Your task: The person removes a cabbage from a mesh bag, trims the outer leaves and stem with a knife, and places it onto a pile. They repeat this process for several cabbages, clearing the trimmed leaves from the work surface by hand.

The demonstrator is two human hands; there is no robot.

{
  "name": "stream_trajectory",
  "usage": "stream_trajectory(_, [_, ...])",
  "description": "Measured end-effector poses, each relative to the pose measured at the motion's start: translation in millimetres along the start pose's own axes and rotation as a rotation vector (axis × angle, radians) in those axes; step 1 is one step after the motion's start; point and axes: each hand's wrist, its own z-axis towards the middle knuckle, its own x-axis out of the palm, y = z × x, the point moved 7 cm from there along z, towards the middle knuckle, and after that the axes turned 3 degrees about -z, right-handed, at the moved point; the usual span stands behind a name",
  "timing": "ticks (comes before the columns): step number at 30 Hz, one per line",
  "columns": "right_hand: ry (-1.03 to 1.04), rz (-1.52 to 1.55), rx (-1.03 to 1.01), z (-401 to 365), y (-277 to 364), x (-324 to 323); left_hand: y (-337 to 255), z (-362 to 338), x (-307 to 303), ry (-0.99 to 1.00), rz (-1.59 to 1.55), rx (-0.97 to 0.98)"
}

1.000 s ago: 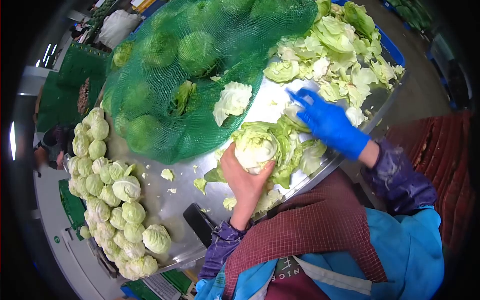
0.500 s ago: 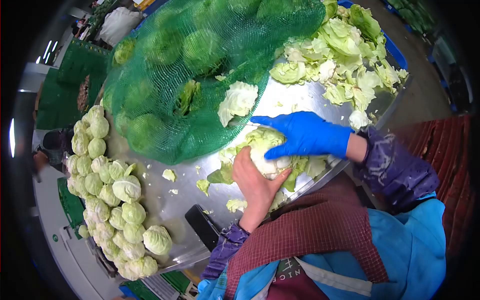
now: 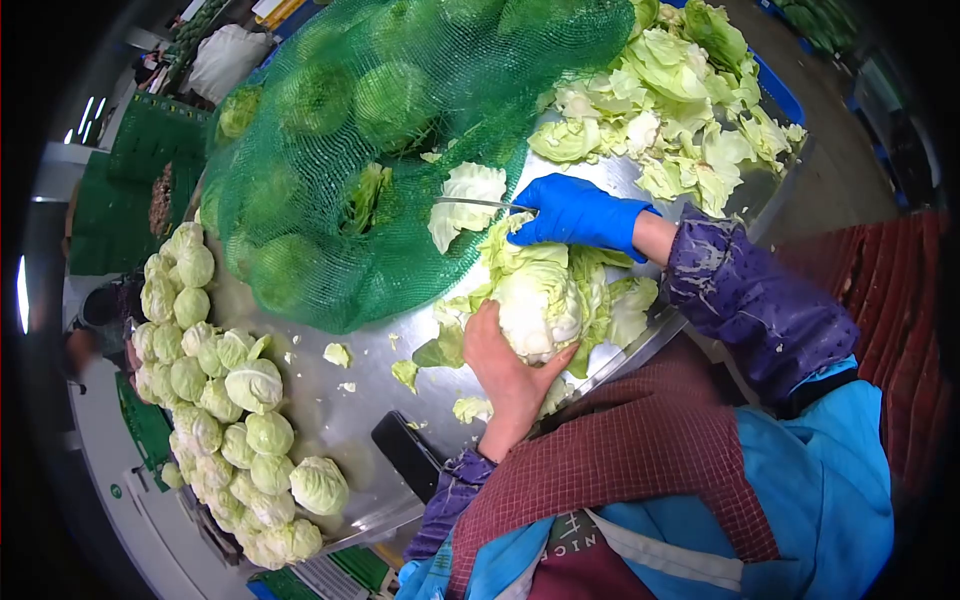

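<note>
A cabbage [image 3: 538, 305] with loosened outer leaves lies near the table's front edge. My bare left hand [image 3: 508, 370] is wrapped round its lower left side. My right hand [image 3: 585, 215], in a blue glove, is closed round a knife [image 3: 470, 203], whose thin blade points left above a loose pale leaf [image 3: 465, 220]. The right hand is just above the cabbage, by its upper leaves. More loose leaves [image 3: 628, 312] spread to the right of the cabbage.
A green net bag [image 3: 350, 270] of cabbages covers the back of the metal table [image 3: 345, 400]. Trimmed cabbages [image 3: 255, 385] are piled along the left. Leaf scraps [image 3: 680, 110] heap at the back right. A black object [image 3: 405, 452] lies at the front edge.
My right hand has moved up and off the cabbage, exposing more of it, and the knife blade now shows clearly. My left hand has stayed on the cabbage.
</note>
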Motion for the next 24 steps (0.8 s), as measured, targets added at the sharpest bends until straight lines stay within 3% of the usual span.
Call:
stream_trajectory(5, [-0.119,-0.085,-0.06,-3.4,5.2,-0.7,12.5,-15.5,-1.9,-0.009,-0.063,-0.055])
stream_trajectory(8, [-0.029,0.083,-0.19,-27.9,43.4,0.1,34.4,-31.5,-4.0,-0.074,-0.255,-0.135])
stream_trajectory(10, [0.037,-0.061,-0.142,-31.3,43.1,28.9,41.9,-36.4,-8.4,-0.045,-0.291,-0.2])
stream_trajectory(12, [0.076,0.077,-0.09,-23.3,34.0,46.4,42.3,-27.9,-14.9,-0.01,-0.131,-0.224])
stream_trajectory(13, [0.063,0.063,-0.057,-19.4,34.8,47.3,28.2,-17.0,-24.9,-0.027,-0.067,-0.105])
stream_trajectory(14, [0.054,0.052,-0.024,-17.1,35.0,50.4,19.9,-3.3,-34.0,-0.029,-0.064,-0.114])
stream_trajectory(16, [0.047,0.018,-0.031,-15.8,37.8,58.9,6.8,16.9,-29.9,0.189,0.006,-0.073])
stream_trajectory(22, [-0.114,-0.232,-0.035,8.2,-8.1,72.9,15.5,-3.6,-24.5,0.172,-0.038,-0.091])
stream_trajectory(24, [-0.087,-0.186,-0.021,-2.2,-1.7,66.7,38.3,-23.9,-26.8,0.067,-0.245,-0.222])
